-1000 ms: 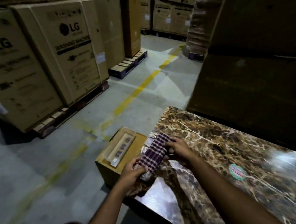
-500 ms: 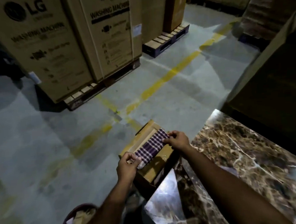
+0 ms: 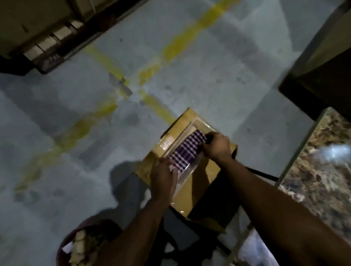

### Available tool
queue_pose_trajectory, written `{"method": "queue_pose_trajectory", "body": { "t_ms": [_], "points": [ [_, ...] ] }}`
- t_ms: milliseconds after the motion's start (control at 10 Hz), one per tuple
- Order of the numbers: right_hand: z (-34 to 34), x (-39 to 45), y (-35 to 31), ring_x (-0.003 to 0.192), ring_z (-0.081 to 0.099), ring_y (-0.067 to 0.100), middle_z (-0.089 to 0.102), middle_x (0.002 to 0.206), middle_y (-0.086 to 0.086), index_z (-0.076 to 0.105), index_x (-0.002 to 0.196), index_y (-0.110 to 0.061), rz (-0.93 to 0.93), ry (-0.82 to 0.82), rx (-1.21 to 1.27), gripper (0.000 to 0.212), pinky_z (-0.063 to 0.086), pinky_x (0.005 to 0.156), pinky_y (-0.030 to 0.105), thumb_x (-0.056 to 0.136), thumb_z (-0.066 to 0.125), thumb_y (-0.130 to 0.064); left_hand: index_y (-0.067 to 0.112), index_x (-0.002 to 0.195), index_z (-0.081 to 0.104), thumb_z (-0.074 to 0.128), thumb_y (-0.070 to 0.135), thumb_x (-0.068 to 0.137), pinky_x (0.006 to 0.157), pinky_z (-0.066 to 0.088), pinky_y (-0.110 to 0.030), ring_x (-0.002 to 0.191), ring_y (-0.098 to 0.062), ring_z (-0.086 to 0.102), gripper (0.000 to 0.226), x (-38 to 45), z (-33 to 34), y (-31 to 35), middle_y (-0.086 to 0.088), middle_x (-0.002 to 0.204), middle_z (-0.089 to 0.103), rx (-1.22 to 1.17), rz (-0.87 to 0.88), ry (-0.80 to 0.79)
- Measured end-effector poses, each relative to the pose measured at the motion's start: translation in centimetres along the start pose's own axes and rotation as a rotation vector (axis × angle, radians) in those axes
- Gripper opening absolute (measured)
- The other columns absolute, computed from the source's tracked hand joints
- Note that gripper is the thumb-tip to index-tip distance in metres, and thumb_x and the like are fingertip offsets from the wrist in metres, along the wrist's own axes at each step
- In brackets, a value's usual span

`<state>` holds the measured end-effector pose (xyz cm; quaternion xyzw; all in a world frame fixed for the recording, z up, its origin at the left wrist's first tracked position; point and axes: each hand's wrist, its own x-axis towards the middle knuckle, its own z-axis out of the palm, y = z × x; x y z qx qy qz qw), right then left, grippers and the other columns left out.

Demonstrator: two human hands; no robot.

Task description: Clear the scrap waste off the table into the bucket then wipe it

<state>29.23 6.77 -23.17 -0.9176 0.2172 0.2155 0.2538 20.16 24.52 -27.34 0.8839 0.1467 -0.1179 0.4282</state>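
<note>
Left hand [image 3: 163, 175] grips the near-left end of the checked cloth [image 3: 185, 151], fingers curled round it; right hand [image 3: 216, 146] pinches the far-right end. Both clamped on fabric, neither loose. Only one view to go on, the head cam, looking steeply down w/ some motion blur.

Cloth is folded into a narrow strip, held taut btwn the two hands. Long axis runs diagonal, near-left to far-right. It sits directly over the cardboard box [image 3: 194, 185] on the floor, over a clear plastic-looking panel on the box top; can't tell if it's touching the box or just above it.

Key relation: the marble table [image 3: 325, 177] lies to the right of both hands, well apart from the cloth, so the cloth is off the table right now. Right hand is the nearer one to the table edge; left is nearer the bucket [image 3: 61, 261].

Bucket is down at lower left by the left forearm, w/ pale scraps [image 3: 79, 247] already heaped inside. Visible part of the tabletop shows no scraps, tho it's blurred and cut off by the frame.

Judgement: clearing looks done, and the cloth is either being readied for wiping or put down on the box. If wiping is next, cloth has to swing right, right hand leading.
</note>
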Motion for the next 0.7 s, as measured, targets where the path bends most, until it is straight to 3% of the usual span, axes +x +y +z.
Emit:
{"method": "queue_pose_trajectory", "body": {
  "t_ms": [100, 200, 300, 400, 500, 600, 700],
  "points": [
    [1.3, 1.1, 0.6, 0.091, 0.071, 0.024, 0.075, 0.100, 0.004, 0.075, 0.106, -0.022, -0.003, 0.034, -0.183, 0.018, 0.060, 0.077, 0.035, 0.089, 0.071, -0.029, 0.010, 0.105, 0.069, 0.065, 0.011, 0.088, 0.086, 0.051, -0.029, 0.103, -0.021, 0.063, 0.017, 0.5, 1.3, -0.5, -0.007, 0.115, 0.065, 0.170, 0.100, -0.089],
    [2.2, 1.9, 1.0, 0.086, 0.069, 0.020, 0.073, 0.100, -0.001, 0.074, 0.105, -0.028, -0.051, 0.043, -0.369, 0.016, 0.058, 0.068, 0.031, 0.093, 0.067, -0.035, 0.010, 0.117, 0.065, 0.061, 0.025, 0.092, 0.086, 0.057, -0.037, 0.111, -0.025, 0.064, 0.029, 0.3, 2.8, -1.8, -0.012, 0.131, 0.060, 0.423, 0.168, -0.158],
    [3.2, 2.1, 1.4, 0.077, 0.066, 0.023, 0.068, 0.088, 0.001, 0.059, 0.128, -0.030, -0.135, 0.089, -0.502, 0.029, 0.044, 0.055, 0.028, 0.100, 0.056, -0.034, 0.009, 0.114, 0.066, 0.053, 0.034, 0.094, 0.084, 0.058, -0.042, 0.114, -0.028, 0.064, 0.035, 0.0, 3.0, -2.3, -0.017, 0.144, 0.053, 0.602, 0.201, -0.162],
    [2.4, 1.4, 1.2, 0.077, 0.067, 0.025, 0.068, 0.088, 0.002, 0.049, 0.139, -0.032, -0.173, 0.055, -0.526, 0.038, 0.042, 0.054, 0.029, 0.103, 0.051, -0.024, 0.010, 0.126, 0.058, 0.051, 0.032, 0.095, 0.090, 0.055, -0.040, 0.118, -0.028, 0.060, 0.038, -0.3, 1.9, -0.9, -0.018, 0.153, 0.039, 0.621, 0.247, -0.230],
    [0.3, -0.4, 0.5, 0.101, 0.069, 0.029, 0.072, 0.114, 0.005, 0.053, 0.139, -0.034, -0.197, 0.018, -0.391, 0.037, 0.053, 0.069, 0.033, 0.102, 0.051, -0.032, 0.012, 0.125, 0.055, 0.063, 0.036, 0.091, 0.085, 0.054, -0.035, 0.112, -0.026, 0.059, 0.042, -0.6, -0.1, 0.8, -0.014, 0.139, 0.048, 0.572, 0.278, -0.238],
    [-2.0, -3.0, -0.1, 0.114, 0.064, 0.032, 0.069, 0.124, 0.011, 0.056, 0.140, -0.027, -0.204, -0.013, -0.283, 0.042, 0.056, 0.087, 0.039, 0.099, 0.052, -0.036, 0.009, 0.119, 0.058, 0.059, 0.036, 0.091, 0.086, 0.051, -0.040, 0.110, -0.031, 0.056, 0.039, -0.1, -1.9, 3.3, -0.016, 0.128, 0.056, 0.583, 0.374, -0.249],
    [-4.0, -6.5, 0.5, 0.116, 0.061, 0.034, 0.068, 0.124, 0.014, 0.065, 0.127, -0.017, -0.255, 0.077, -0.208, 0.034, 0.054, 0.092, 0.041, 0.097, 0.054, -0.031, 0.004, 0.118, 0.059, 0.039, 0.033, 0.091, 0.088, 0.050, -0.047, 0.108, -0.035, 0.054, 0.044, -0.4, -3.3, 6.2, -0.018, 0.122, 0.060, 0.570, 0.483, -0.290]
  ]
}}
